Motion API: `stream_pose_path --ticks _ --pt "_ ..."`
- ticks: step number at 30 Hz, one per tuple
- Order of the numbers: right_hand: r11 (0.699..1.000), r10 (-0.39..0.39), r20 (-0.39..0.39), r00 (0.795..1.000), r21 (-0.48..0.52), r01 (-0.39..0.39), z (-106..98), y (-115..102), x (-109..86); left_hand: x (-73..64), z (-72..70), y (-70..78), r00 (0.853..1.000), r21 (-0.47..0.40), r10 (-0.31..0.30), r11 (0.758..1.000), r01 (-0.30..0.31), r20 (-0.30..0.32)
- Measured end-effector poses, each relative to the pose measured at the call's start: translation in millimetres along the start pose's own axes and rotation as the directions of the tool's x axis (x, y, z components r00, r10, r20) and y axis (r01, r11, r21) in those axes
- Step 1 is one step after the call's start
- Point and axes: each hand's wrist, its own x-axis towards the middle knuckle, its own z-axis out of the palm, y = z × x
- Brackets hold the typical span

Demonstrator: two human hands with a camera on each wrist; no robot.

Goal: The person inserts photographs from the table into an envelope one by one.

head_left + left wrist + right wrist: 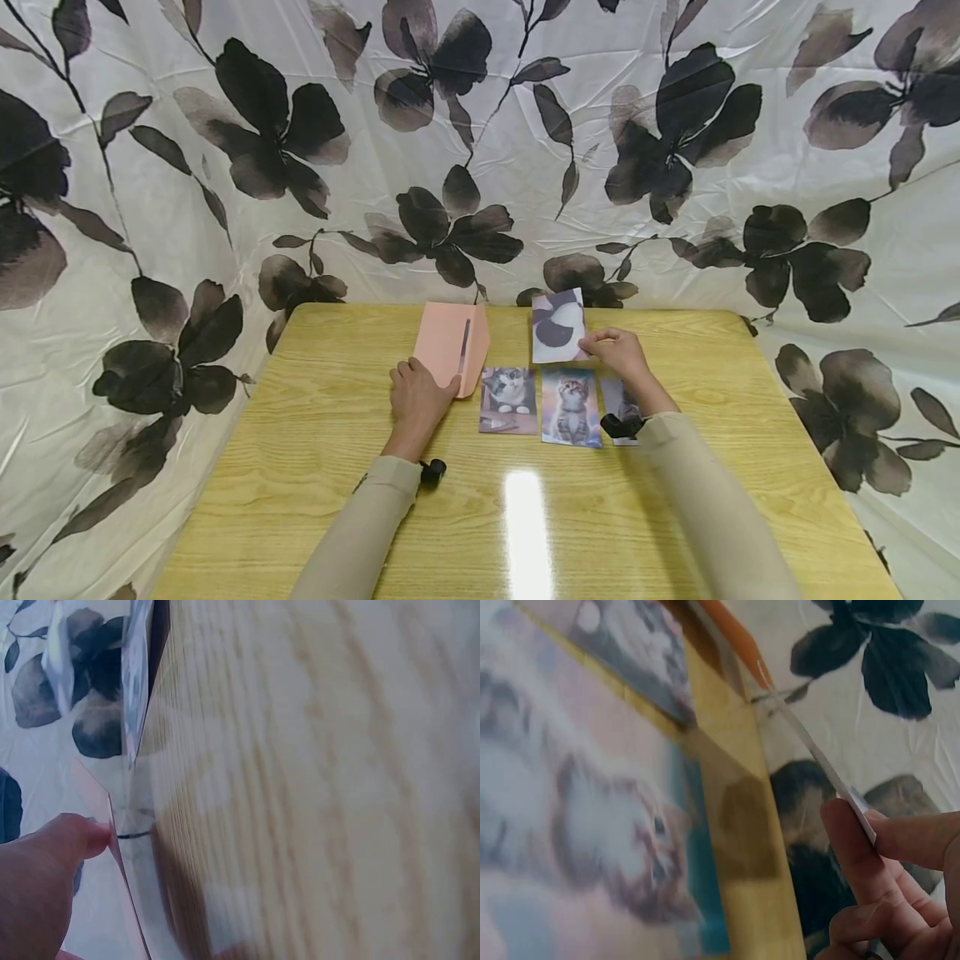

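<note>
Right hand (pixel 621 353) pinches a purple-and-white photo card (pixel 557 327) by its edge, left hand (pixel 420 398) grips the pink envelope (pixel 444 333), both toward the table's (pixel 300 517) far side. Looks like the card-moving step imo; next move calls for clearing the tabby-kitten photo (pixel 572 408) just below.

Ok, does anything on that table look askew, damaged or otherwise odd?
Nothing stands out as spilled or damaged. The leftmost card and middle card lie side by side, the left hand holds the pink envelope, and the right hand pinches another card. The rightmost card is partly hidden, so I can't fully judge it.
</note>
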Motion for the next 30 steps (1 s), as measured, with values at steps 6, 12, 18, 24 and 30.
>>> stream_pose_path --ticks 6,12,18,24,30 --pt "0.996 0.011 0.033 0.999 0.090 -0.014 26 -13 -2.9 1.2 -0.9 0.4 1.000 0.000 -0.004 1.000 0.004 0.016" --pt "0.991 -0.009 0.005 1.000 0.135 0.008 54 -23 -3.6 2.1 -0.7 0.7 1.000 0.008 -0.008 1.000 0.007 0.020" --pt "0.990 -0.046 -0.008 0.999 0.137 0.046 78 -31 -4.2 2.7 0.8 0.6 1.000 0.020 -0.009 1.000 0.009 0.013" --pt "0.986 -0.049 -0.022 0.999 0.157 0.052 97 -36 -5.2 2.1 0.4 1.5 1.000 0.028 -0.013 1.000 0.013 0.022" --pt "0.987 -0.036 -0.056 0.998 0.152 0.044 113 -40 -6.4 1.3 0.1 1.5 1.000 0.015 -0.021 1.000 0.021 0.020"
